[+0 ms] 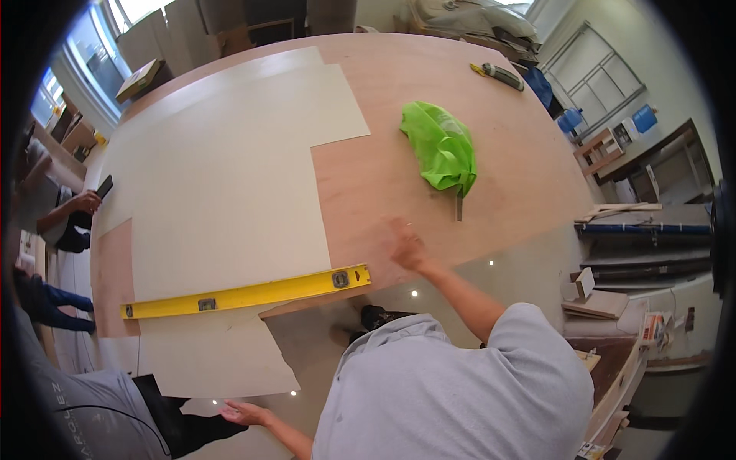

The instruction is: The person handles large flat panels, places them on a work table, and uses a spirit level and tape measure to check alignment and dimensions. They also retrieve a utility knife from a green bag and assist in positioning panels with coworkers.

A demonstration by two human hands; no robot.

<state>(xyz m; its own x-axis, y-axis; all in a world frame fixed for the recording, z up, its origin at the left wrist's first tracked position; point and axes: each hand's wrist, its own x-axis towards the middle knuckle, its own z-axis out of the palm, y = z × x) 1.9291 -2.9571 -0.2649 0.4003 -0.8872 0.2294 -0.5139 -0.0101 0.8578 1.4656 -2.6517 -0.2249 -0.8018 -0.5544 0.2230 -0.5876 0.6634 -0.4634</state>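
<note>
My left hand (245, 412) is low in the picture, empty, its fingers stretched out below the sheet's overhanging near end. Motion blurs my right hand (408, 247) over the bare wooden tabletop, right of the level's end; its fingers are smeared and I see nothing held. A yellow spirit level (261, 293) lies across the large off-white sheet (222, 169) near the table's front edge. Below the level, part of the sheet hangs past the edge, with a ragged right side. A bright green bag (441, 146) lies crumpled farther back, a narrow strip (459, 208) sticking out of it.
A cutting tool with a dark handle (502, 76) lies at the table's far right. On the left, a person's hand (86, 202) holds a dark phone (105, 186). Another person in a grey shirt (107, 406) is close at lower left. Wood pieces (598, 303) are stacked at right.
</note>
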